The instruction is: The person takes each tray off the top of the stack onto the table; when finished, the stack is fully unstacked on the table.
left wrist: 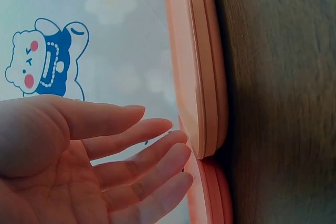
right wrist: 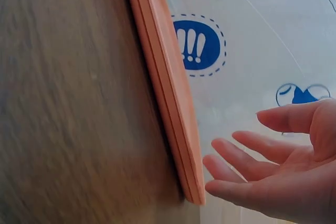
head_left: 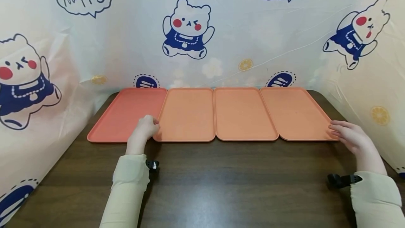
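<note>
Four trays would overstate a count, so several rectangular trays stand edge to edge in a row: a coral-red tray (head_left: 136, 105) at the left, then a light-orange tray (head_left: 190, 115), another orange tray (head_left: 245, 113) and a rightmost orange tray (head_left: 294, 112). My left hand (head_left: 143, 131) is over the seam between the red tray and its orange neighbour. In the left wrist view its fingers (left wrist: 142, 171) are loosely extended, with nothing held. Beside the rightmost tray's outer front corner is my right hand (head_left: 352, 138), its fingers (right wrist: 247, 161) spread and holding nothing. Whether either hand touches a tray, I cannot tell.
The trays lie along the back of a dark wooden table (head_left: 221, 185). Behind and at both sides hangs a pale sheet (head_left: 237, 27) printed with cartoon bears. Each wrist wears a black strap mount, the left mount (head_left: 153, 165) and the right mount (head_left: 341, 181).
</note>
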The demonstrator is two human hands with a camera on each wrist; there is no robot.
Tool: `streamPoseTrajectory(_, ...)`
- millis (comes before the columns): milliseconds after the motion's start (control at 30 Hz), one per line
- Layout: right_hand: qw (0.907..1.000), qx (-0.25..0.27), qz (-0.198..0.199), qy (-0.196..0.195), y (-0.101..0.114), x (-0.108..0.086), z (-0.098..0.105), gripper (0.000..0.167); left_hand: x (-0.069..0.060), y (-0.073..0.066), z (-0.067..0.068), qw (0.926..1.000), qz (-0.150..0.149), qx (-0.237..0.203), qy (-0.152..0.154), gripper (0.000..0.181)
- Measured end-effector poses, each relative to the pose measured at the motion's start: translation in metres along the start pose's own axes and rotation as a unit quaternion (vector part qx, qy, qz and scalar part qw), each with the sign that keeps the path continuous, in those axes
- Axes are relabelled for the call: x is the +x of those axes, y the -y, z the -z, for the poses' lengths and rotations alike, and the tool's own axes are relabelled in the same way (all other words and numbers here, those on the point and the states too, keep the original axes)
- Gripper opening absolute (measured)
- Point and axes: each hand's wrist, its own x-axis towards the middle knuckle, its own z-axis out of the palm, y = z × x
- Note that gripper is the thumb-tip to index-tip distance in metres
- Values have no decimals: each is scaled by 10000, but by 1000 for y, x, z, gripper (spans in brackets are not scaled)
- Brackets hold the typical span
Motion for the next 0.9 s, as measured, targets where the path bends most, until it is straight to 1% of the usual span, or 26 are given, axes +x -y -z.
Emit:
streamPoseTrajectory(33,9999,-114,47,50,2,1,-2,51,0,0,0,10000,3,-2,19,40)
streamPoseTrajectory(100,9993,-338,100,155,7,2,-6,63,0,-1,1,10000,15,-11,46,40)
streamPoseTrajectory(133,9988,-418,134,206,9,2,-8,64,0,-1,1,10000,38,-27,72,40)
streamPoseTrajectory(200,9986,-415,189,264,14,3,-13,60,-1,-2,1,10000,20,-12,74,40)
streamPoseTrajectory(300,9988,-177,361,288,19,4,-20,40,-1,-4,2,10000,7,10,63,40)
streamPoseTrajectory(333,9986,-110,424,302,21,4,-23,36,-1,-4,2,10000,-17,31,56,39)
streamPoseTrajectory(400,9983,-86,481,322,26,4,-30,38,-2,-5,2,10000,-50,51,57,39)
streamPoseTrajectory(500,9978,-280,515,297,32,3,-40,52,-1,-6,1,9999,-126,54,71,40)
streamPoseTrajectory(567,9974,-408,529,281,36,3,-46,58,0,-7,0,9997,-207,64,64,40)
streamPoseTrajectory(667,9962,-568,575,311,41,4,-55,57,2,-8,-2,9993,-373,52,39,39)
streamPoseTrajectory(767,9935,-835,665,393,46,5,-67,55,3,-10,-4,9984,-560,75,-40,38)
streamPoseTrajectory(900,9907,-1083,707,424,57,5,-91,53,2,-14,-10,9964,-795,178,-230,36)
